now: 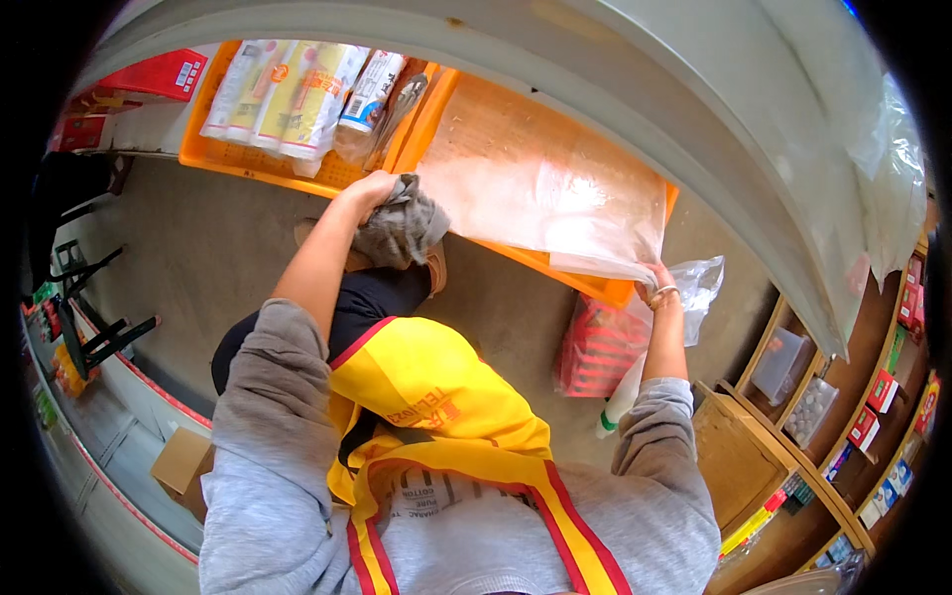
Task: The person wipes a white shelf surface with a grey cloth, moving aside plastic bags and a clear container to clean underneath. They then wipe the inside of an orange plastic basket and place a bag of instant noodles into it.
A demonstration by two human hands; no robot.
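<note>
A crumpled grey cloth [404,223] is bunched in my left hand [372,192], in front of two orange plastic crates. My right hand [656,277] grips the near right corner of a clear plastic sheet [491,193]. That sheet covers the inside of the right orange crate [513,260] and catches a bright glare. Small light specks are scattered over its far part. In the left orange crate [260,172] lie packs of white and yellow plastic-wrapped rolls [290,97] and a white roll with a blue end [370,93].
A pale curved panel [595,82] hangs over the crates. Below my right hand stand a red striped bag [595,349] and a green-capped white bottle [611,409]. Wooden shelves [840,416] with small boxes line the right. At left are a dark folding stool [97,327] and a cardboard box [182,465].
</note>
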